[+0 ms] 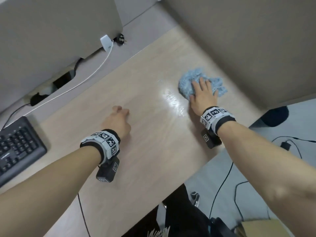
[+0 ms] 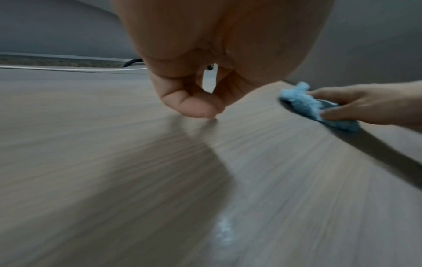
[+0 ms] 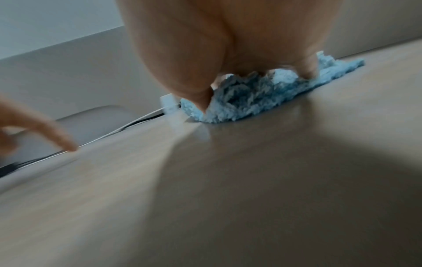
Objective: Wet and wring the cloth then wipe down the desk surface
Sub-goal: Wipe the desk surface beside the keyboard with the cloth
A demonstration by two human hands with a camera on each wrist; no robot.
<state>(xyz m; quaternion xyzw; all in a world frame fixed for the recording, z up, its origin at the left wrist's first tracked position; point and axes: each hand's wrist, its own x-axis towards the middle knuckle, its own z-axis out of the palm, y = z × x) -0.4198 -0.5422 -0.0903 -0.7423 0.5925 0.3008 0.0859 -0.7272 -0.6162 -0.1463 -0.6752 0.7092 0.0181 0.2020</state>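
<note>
A crumpled light blue cloth [image 1: 188,83] lies on the pale wooden desk [image 1: 145,151] at the far right, near the partition. My right hand [image 1: 201,90] presses flat on the cloth with straight, spread fingers. The right wrist view shows the cloth [image 3: 251,97] bunched under my right hand [image 3: 205,54]. A shiny wet streak [image 1: 172,100] sits just left of the cloth. My left hand [image 1: 119,113] rests on the desk middle, fingers loosely curled, holding nothing. In the left wrist view, the thumb and fingertips of my left hand [image 2: 196,104] touch the wood; the cloth [image 2: 303,106] is to its right.
A black keyboard [image 1: 17,147] sits at the left edge. A white cable [image 1: 95,71] runs from a white charger [image 1: 106,42] along the back, beside a black plug [image 1: 120,39] and a cable opening [image 1: 63,81]. Grey partitions close off the back and right. Cables [image 1: 222,182] lie on the floor.
</note>
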